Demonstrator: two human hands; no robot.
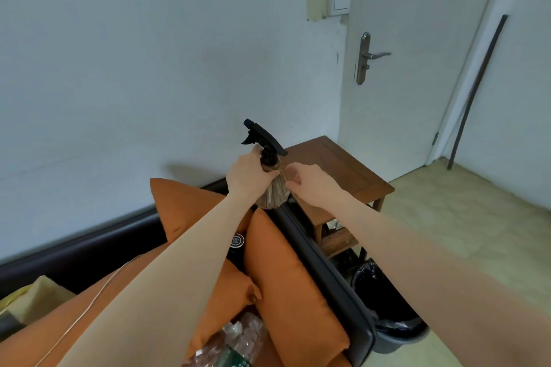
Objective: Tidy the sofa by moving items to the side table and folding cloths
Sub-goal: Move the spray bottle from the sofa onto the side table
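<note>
The spray bottle (269, 176) hangs in the air above the dark armrest (322, 259) at the sofa's end, between the cushions and the side table (337, 164). It is upright, black trigger head on top and pointing left, which suits a bottle that may hold liquid: carried level, it should not leak on the way over. The left hand (247, 176) has its grip wrapped around the neck and shoulder of the bottle, just under the trigger, where the narrow part gives the fingers a sure hold. The right hand (310, 185) sits just beside the bottle's right flank with fingers loosely curled; it seems to hold nothing, though I cannot tell whether its fingertips touch the bottle or the small tag hanging from the neck. Probably it is there to steady or take over the bottle.

The wooden tabletop lies just beyond the hands, bare where it shows, so setting the bottle down looks like the step in hand. On the sofa, orange cushions (286, 277) stand against the armrest, a dark round lid (237, 243) sits wedged between them, and a crinkled clear plastic bottle (235, 345) lies near the bottom edge, likely waiting to be moved. A black-lined bin (396, 328) stands on the floor beside the armrest.
</note>
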